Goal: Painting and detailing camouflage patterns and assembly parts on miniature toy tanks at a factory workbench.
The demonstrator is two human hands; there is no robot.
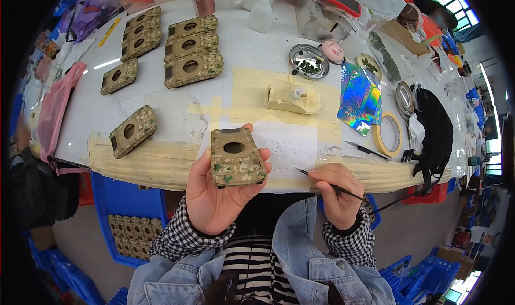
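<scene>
Head view: camouflage hull point(238, 164) in left hand point(215, 208), between thumb point(201, 165) and fingers point(265, 155).

One left hand point(212, 208) and one right hand point(339, 190) are seen at lower centre. Nine camouflage shells point(236, 168) can be counted: one held at centre, eight laid out at left and upper left. One tape roll point(377, 139) is shown at right, one yellow pencil point(109, 32) at upper left, one brown cup point(203, 2) at top.
</scene>
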